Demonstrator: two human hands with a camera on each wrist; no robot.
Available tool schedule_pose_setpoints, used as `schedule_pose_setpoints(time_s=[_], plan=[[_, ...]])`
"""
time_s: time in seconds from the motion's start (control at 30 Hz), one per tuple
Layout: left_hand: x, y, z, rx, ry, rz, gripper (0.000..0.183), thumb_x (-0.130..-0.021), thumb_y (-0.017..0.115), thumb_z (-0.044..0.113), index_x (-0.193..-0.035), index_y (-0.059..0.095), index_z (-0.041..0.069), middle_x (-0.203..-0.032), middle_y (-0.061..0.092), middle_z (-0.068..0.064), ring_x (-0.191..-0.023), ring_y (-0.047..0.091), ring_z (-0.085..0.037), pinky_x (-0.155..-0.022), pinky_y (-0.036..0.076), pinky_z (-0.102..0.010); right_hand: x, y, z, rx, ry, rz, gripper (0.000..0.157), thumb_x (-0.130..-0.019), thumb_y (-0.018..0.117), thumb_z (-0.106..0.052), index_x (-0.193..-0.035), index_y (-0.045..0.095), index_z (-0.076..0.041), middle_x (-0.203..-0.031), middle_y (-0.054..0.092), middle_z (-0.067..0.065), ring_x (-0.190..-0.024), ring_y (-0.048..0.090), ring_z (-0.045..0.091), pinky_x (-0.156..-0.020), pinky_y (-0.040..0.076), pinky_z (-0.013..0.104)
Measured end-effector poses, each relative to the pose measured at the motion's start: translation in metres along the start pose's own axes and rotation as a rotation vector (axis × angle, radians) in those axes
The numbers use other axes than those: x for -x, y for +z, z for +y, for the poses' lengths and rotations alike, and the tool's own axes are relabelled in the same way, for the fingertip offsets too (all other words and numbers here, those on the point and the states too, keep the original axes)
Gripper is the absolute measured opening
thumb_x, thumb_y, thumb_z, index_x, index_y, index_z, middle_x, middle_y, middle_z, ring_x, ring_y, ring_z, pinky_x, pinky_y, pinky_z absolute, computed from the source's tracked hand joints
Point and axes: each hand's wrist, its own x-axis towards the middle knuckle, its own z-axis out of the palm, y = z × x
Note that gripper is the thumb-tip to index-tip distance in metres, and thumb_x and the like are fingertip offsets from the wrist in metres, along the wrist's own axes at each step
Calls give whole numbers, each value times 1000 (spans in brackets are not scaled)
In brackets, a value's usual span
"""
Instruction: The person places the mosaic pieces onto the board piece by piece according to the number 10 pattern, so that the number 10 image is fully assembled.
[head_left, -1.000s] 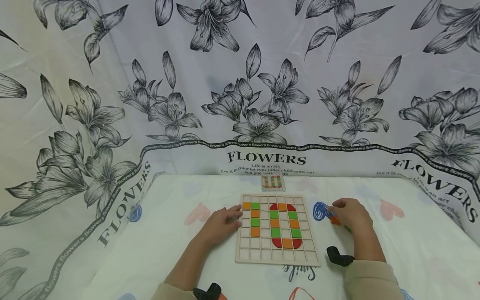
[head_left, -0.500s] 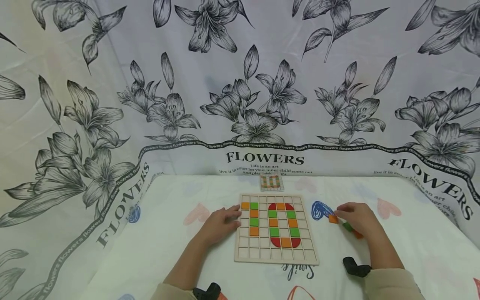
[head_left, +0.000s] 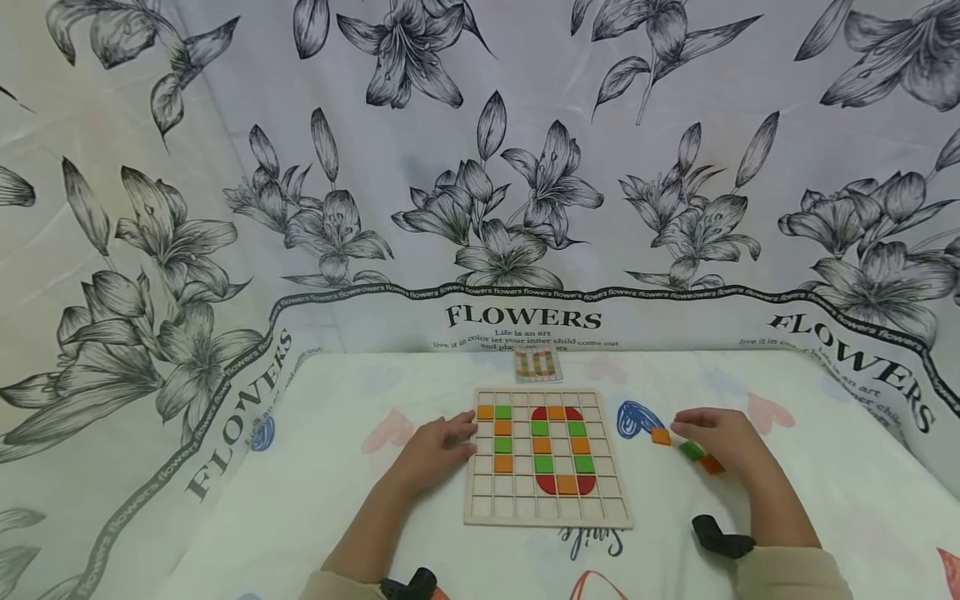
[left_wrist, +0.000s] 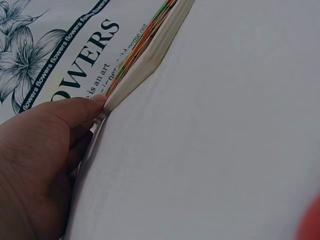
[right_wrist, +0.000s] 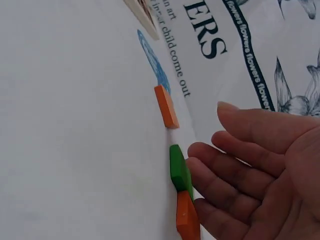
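A wooden grid board (head_left: 521,506) lies on the cloth, with orange, green and red tiles set in some of its squares. Against its left edge rest the fingertips of my left hand (head_left: 431,454); the left wrist view shows the thumb at the board's side (left_wrist: 150,60). My right hand (head_left: 723,437) hovers right of the board and holds nothing, its fingers loosely bent in the right wrist view. Close to those fingers are an orange tile (right_wrist: 166,106), a green tile (right_wrist: 180,167) and a second orange tile (right_wrist: 188,217), the last two touching.
A small pattern card (head_left: 537,365) with a coloured grid lies beyond the board's far edge. The white cloth (head_left: 420,542) has printed hearts and lettering. Behind it rises a flower-printed curtain (head_left: 300,208).
My right hand has drawn back to the right from the orange tile, uncovering it, the green tile and the second orange one. The left hand has stayed at the board's edge.
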Motion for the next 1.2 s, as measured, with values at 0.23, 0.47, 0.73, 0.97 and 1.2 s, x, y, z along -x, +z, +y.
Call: schedule_pose_setpoints(time_s=[0.23,0.47,0.73,0.97,1.2], plan=[[0,-1,-1,9,-6,4,38,-91,69,35,-128,67,28,-147,48,18,-147,30,-36,-121,23,-54,4,-17,-4,133,19,-31,60,-88,69,-48,-127,62,-3,-126,58,29,-96,58,30,-78,54,47],[1,-2,-1,18,8,7,38,-91,68,35,-128,67,26,-147,49,16,-146,31,-38,-121,24,-55,5,-21,2,194,-21,-62,50,-79,77,-49,-104,66,-6,-115,57,28,-95,53,33,-73,48,39],[2,-2,0,28,19,3,38,-91,68,34,-128,67,24,-147,49,15,-145,30,-40,-120,25,-56,1,-12,8,197,-89,-17,33,-75,83,-32,-91,72,-6,-109,61,21,-94,55,33,-73,49,37],[2,-1,1,35,10,-1,38,-91,68,34,-128,67,25,-147,49,15,-145,30,-41,-120,24,-56,2,-9,8,214,-136,-33,32,-81,76,-28,-106,76,-8,-135,48,31,-127,37,55,-99,40,67],[1,1,1,15,-2,2,38,-91,68,33,-128,67,26,-147,49,15,-145,31,-39,-120,24,-55,2,-8,9,213,-139,-42,35,-82,77,-30,-111,74,-10,-139,46,28,-130,34,54,-102,36,70]])
